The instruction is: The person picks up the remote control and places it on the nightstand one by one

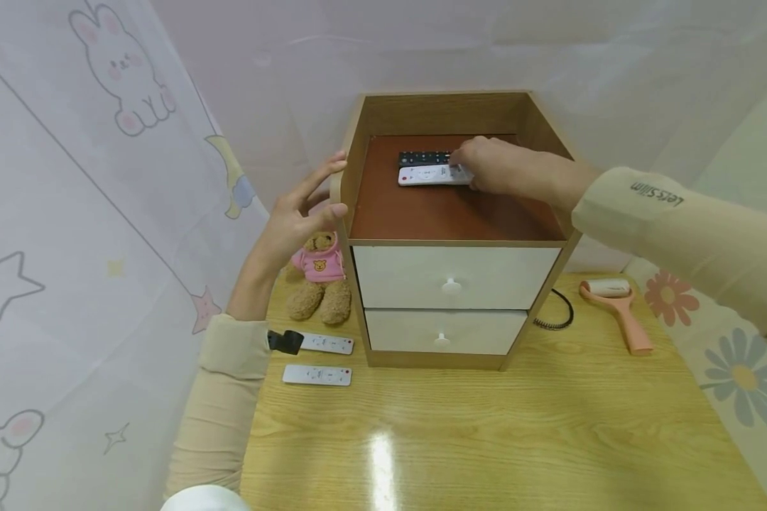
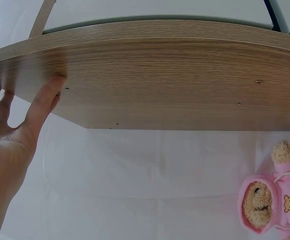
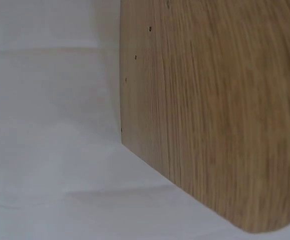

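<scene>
A small wooden cabinet (image 1: 457,360) with two white drawers stands on the table. In its open top tray a white remote control (image 1: 430,175) lies in front of a black remote control (image 1: 424,158). My right hand (image 1: 495,165) reaches over the cabinet's right side and holds the white remote by its right end; the fingertips are partly hidden. At the left side panel, my left hand (image 1: 294,220) has its fingers spread, fingertips touching the wood. The left wrist view shows that hand (image 2: 15,135) against the panel's outer face. Only the panel (image 3: 209,110) fills the right wrist view.
A teddy bear (image 1: 320,268) in a pink hoodie sits left of the cabinet. Nearer on the table are two white remotes, a back one (image 1: 329,343) and a front one (image 1: 317,375). To the right lie a black coiled cord (image 1: 559,323) and an orange lint roller (image 1: 623,312).
</scene>
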Demonstrator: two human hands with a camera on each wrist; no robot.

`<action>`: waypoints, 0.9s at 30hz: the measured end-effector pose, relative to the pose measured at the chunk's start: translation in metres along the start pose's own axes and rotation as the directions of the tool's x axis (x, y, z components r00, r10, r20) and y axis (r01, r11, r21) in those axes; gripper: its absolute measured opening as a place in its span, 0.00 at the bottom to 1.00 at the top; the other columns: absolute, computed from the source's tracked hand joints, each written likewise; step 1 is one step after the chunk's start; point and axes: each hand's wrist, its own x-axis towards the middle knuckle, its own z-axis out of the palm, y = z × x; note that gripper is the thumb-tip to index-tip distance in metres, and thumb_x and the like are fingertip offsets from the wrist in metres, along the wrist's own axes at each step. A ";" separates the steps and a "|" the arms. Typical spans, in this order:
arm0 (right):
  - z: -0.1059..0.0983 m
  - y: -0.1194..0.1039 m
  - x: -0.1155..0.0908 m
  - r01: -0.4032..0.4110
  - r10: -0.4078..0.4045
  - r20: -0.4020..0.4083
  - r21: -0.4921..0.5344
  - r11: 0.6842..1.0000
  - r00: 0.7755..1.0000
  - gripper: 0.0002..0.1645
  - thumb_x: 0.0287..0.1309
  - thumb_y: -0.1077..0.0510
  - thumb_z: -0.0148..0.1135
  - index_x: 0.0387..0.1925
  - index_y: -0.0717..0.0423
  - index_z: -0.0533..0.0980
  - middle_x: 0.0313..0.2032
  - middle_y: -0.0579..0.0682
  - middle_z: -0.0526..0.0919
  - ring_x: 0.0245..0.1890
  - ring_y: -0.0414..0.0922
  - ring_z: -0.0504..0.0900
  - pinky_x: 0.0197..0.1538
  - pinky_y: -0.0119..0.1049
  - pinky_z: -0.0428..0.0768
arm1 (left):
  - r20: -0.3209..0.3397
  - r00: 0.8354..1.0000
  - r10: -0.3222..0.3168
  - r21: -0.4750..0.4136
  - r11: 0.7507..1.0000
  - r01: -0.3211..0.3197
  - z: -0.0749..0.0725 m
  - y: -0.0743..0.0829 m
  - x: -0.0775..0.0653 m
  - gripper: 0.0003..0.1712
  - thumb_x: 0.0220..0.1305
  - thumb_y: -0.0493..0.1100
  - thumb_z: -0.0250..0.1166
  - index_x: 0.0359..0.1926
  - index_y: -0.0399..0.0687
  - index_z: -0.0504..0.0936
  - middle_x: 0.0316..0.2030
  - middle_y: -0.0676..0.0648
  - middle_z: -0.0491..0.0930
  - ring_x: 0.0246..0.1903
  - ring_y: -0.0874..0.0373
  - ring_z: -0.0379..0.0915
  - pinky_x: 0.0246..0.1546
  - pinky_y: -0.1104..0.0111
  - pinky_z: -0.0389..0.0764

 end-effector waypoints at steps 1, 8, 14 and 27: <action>0.001 0.001 0.000 -0.005 0.005 0.000 -0.002 1.000 1.000 0.28 0.57 0.73 0.59 0.60 0.70 0.69 0.57 0.69 0.72 0.56 0.60 0.73 0.58 0.54 0.74 | 0.000 1.000 0.000 0.001 1.000 0.000 0.000 0.000 0.000 0.33 0.66 0.35 0.60 0.71 0.49 0.63 0.73 0.59 0.54 0.66 0.47 0.62 0.46 0.63 0.82; 0.004 0.004 -0.002 0.024 -0.025 -0.039 -0.025 0.999 0.999 0.25 0.56 0.74 0.57 0.57 0.71 0.71 0.53 0.69 0.75 0.53 0.60 0.74 0.53 0.54 0.76 | -0.003 1.000 0.004 0.001 1.000 -0.004 0.001 0.000 0.001 0.33 0.66 0.34 0.60 0.71 0.49 0.64 0.73 0.58 0.54 0.66 0.46 0.61 0.44 0.64 0.83; 0.010 0.005 -0.001 0.041 -0.044 -0.084 -0.033 0.999 0.995 0.23 0.54 0.77 0.49 0.53 0.70 0.74 0.49 0.69 0.76 0.50 0.62 0.76 0.50 0.56 0.77 | -0.003 1.000 0.016 -0.003 1.000 -0.016 0.001 -0.002 0.002 0.33 0.66 0.33 0.60 0.71 0.48 0.64 0.73 0.57 0.55 0.65 0.45 0.62 0.43 0.64 0.83; -0.019 -0.001 -0.039 -0.014 0.012 -0.077 -0.022 1.000 0.997 0.33 0.64 0.58 0.60 0.68 0.62 0.64 0.63 0.66 0.67 0.61 0.64 0.68 0.57 0.62 0.70 | -0.003 0.999 0.041 -0.022 0.999 -0.041 0.002 -0.003 0.001 0.32 0.66 0.30 0.58 0.70 0.46 0.64 0.73 0.55 0.55 0.64 0.44 0.63 0.44 0.68 0.82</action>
